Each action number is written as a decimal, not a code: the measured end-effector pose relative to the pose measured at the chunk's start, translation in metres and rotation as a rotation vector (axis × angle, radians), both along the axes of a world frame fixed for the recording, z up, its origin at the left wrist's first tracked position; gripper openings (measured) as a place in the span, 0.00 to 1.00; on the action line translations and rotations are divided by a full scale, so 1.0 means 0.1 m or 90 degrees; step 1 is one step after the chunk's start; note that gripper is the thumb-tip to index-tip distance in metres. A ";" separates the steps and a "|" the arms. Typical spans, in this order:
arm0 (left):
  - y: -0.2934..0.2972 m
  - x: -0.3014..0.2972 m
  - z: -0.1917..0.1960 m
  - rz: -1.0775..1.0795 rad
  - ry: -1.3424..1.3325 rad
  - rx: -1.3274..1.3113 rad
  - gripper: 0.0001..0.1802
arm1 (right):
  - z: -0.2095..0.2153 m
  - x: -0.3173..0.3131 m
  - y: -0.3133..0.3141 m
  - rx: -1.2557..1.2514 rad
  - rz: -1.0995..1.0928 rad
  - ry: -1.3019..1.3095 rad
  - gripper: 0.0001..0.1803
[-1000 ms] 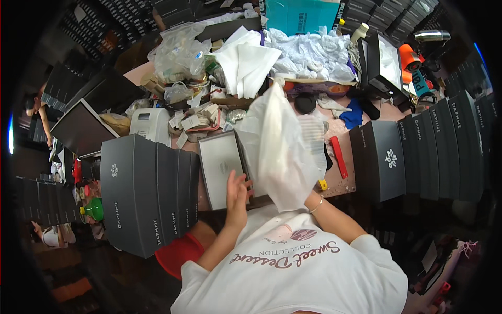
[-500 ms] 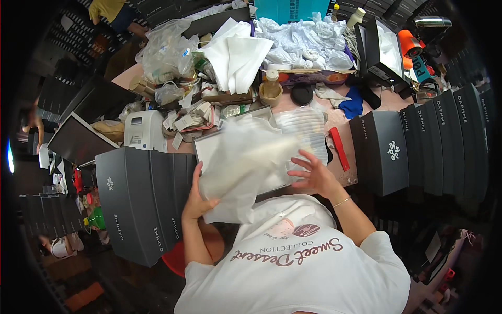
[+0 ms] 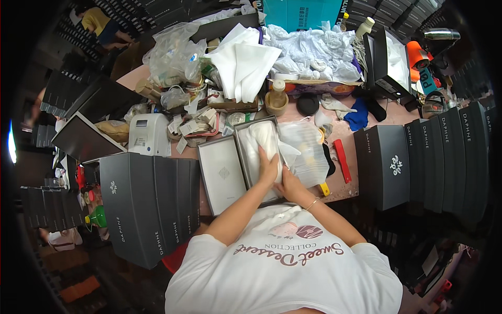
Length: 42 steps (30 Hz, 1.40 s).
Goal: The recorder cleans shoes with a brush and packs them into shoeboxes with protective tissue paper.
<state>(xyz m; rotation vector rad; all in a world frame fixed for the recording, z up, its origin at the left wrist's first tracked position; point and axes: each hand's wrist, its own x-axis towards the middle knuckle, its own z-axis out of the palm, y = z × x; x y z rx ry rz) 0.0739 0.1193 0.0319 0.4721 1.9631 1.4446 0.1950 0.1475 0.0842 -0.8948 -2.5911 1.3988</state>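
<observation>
Your left grip (image 3: 268,168) and right grip (image 3: 291,186), closure unclear, meet at a white, creased, elongated bundle (image 3: 265,137) inside the grey box (image 3: 241,156).

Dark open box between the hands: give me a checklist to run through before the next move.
1. White wrapped bundle inside the box: ok.
2. Right edge free of wrapping: not ok; a white flap juts past it.
3. Lid close by: ok; it lies inner side up, just left of the box.
4. Hands clear: not ok; left hand on the bundle, right hand near its lower right.
5. Bundle's contents right: cannot tell; the wrapping hides them.
</observation>
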 end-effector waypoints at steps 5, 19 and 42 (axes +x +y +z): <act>0.15 0.03 -0.25 -0.028 0.091 -0.200 0.42 | 0.51 0.49 0.22 -0.213 0.161 -0.084 0.17; -0.16 -0.19 -0.22 0.008 0.064 -0.092 0.28 | 0.39 0.05 0.10 0.150 0.181 0.122 0.39; -2.68 -0.12 1.71 0.126 -0.185 0.321 0.16 | 0.52 -0.13 -0.12 0.087 0.132 0.173 0.49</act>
